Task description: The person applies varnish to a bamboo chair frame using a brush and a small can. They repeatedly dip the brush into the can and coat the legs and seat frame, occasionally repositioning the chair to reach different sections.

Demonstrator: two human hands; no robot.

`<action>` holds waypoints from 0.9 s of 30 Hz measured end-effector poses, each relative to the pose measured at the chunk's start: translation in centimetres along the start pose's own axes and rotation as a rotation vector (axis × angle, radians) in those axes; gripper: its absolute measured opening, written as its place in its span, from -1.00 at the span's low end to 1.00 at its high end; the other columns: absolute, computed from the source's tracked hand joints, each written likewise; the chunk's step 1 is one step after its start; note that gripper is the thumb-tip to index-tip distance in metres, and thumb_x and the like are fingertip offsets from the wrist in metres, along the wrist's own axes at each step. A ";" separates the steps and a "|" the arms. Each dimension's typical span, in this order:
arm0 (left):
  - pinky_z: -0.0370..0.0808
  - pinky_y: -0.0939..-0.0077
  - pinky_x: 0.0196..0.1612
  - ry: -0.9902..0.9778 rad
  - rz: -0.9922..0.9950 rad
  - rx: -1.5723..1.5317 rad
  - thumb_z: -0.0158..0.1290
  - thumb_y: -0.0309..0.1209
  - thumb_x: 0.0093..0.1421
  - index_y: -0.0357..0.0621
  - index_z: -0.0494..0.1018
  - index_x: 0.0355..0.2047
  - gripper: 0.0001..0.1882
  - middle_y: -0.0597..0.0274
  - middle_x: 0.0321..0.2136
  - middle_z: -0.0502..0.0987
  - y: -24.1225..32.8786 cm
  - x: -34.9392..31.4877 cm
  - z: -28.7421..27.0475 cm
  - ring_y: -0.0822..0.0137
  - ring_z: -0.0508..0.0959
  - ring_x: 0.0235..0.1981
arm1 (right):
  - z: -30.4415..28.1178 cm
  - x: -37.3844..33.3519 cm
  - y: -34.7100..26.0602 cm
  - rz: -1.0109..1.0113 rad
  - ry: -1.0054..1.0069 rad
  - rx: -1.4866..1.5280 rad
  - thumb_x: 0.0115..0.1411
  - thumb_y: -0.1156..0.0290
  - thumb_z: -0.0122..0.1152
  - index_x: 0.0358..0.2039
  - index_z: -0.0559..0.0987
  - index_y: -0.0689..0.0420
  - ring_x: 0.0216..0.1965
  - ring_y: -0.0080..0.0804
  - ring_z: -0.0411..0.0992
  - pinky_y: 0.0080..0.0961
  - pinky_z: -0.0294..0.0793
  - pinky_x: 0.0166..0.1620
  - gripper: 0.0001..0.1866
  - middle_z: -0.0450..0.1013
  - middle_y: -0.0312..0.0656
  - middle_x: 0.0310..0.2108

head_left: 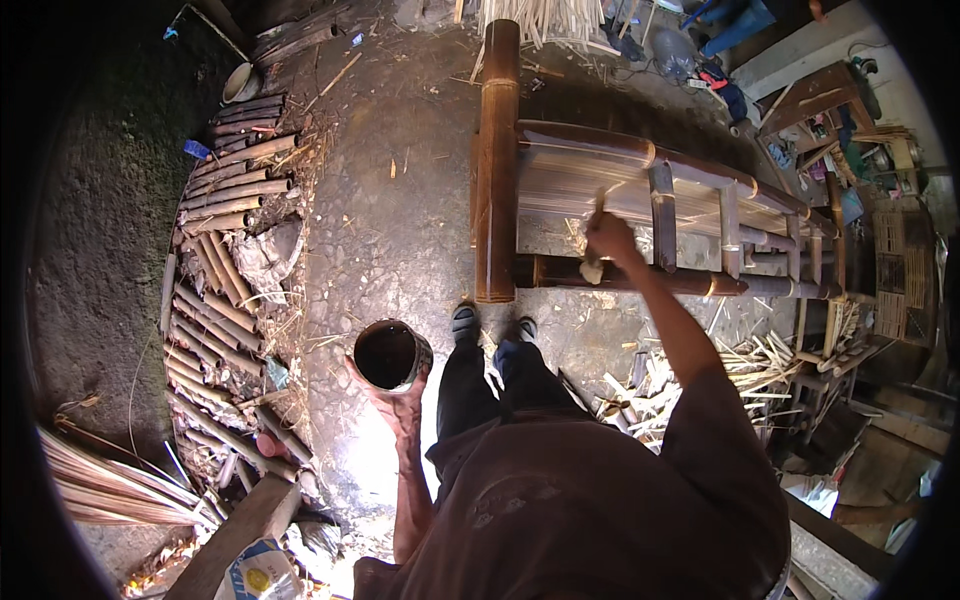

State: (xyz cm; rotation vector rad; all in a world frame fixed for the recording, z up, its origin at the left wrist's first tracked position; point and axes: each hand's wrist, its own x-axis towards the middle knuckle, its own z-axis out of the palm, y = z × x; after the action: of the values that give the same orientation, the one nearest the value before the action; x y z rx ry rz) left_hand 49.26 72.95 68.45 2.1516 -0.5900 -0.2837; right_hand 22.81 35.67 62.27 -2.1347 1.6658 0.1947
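Observation:
My left hand (402, 402) is closed around a can (424, 356) of dark liquid, held upright low on the left. In my right hand (612, 240) is a paintbrush (592, 271), its pale bristle end down at the near rail (650, 278) of a bamboo frame and its handle pointing away. The frame is glossy dark brown, with a thick bamboo post (498, 160) across its left end. Short uprights (664, 215) join the near rail to the far rail (590, 141). Slatted bamboo (565, 185) shows behind them.
Cut bamboo lengths (235, 190) lie piled along the mossy wall at left. Split bamboo scraps (740, 385) are heaped at my right, and pale strips (545, 20) lie at the far end. A wooden cabinet (815, 100) and clutter stand far right. My sandaled feet are on the concrete floor (370, 220).

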 end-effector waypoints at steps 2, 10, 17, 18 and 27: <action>0.34 0.20 0.21 -0.011 0.003 -0.008 0.48 -0.28 -0.29 -0.26 -0.16 0.34 0.30 -0.19 0.10 0.34 -0.2 0.6 0.1 -0.02 0.41 0.11 | 1.4 -2.0 -5.6 0.109 0.033 0.253 0.11 0.25 0.14 -0.44 0.58 0.11 -0.40 -0.35 0.57 -0.38 0.56 -0.42 -0.80 0.55 -0.14 -0.51; 0.36 0.20 0.19 -0.040 0.016 -0.075 0.48 -0.27 -0.28 -0.26 -0.17 0.34 0.30 -0.19 0.09 0.35 -0.2 3.1 0.8 -0.02 0.43 0.10 | 3.5 3.4 -8.0 0.212 0.025 1.108 0.04 0.43 0.26 -0.38 0.57 0.04 -0.45 -0.53 0.44 -0.45 0.50 -0.49 -0.90 0.46 -0.34 -0.46; 0.43 0.22 0.15 -0.023 0.011 0.009 0.48 -0.24 -0.28 -0.25 -0.20 0.34 0.33 -0.19 0.06 0.38 0.2 2.8 0.8 0.00 0.47 0.06 | 3.7 6.7 -12.5 -0.542 0.676 1.041 0.19 0.43 0.23 -0.30 0.63 0.04 -0.20 -0.40 0.47 -0.55 0.42 -0.11 -0.92 0.52 -0.26 -0.24; 0.39 0.21 0.19 0.043 0.046 0.007 0.48 -0.26 -0.29 -0.21 -0.20 0.35 0.33 -0.21 0.08 0.37 -0.9 2.2 1.2 -0.01 0.45 0.08 | 3.9 6.1 -13.3 -0.718 0.790 0.908 0.17 0.44 0.24 -0.30 0.64 0.05 -0.15 -0.36 0.47 -0.52 0.42 -0.07 -0.92 0.53 -0.22 -0.20; 0.37 0.20 0.20 0.159 -0.174 0.098 0.47 -0.31 -0.30 -0.18 -0.15 0.35 0.29 -0.18 0.12 0.34 0.5 -7.2 3.6 -0.02 0.43 0.09 | 1.7 8.8 7.2 -0.376 1.066 0.725 0.24 0.52 0.10 -0.24 0.61 0.15 -0.13 -0.33 0.44 -0.51 0.44 -0.09 -0.87 0.47 -0.13 -0.12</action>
State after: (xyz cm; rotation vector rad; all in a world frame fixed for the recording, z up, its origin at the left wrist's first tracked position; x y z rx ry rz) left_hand 41.46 73.84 66.57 2.2987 -0.3329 -0.1781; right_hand 18.63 27.17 55.81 -1.9349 1.3403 -1.6266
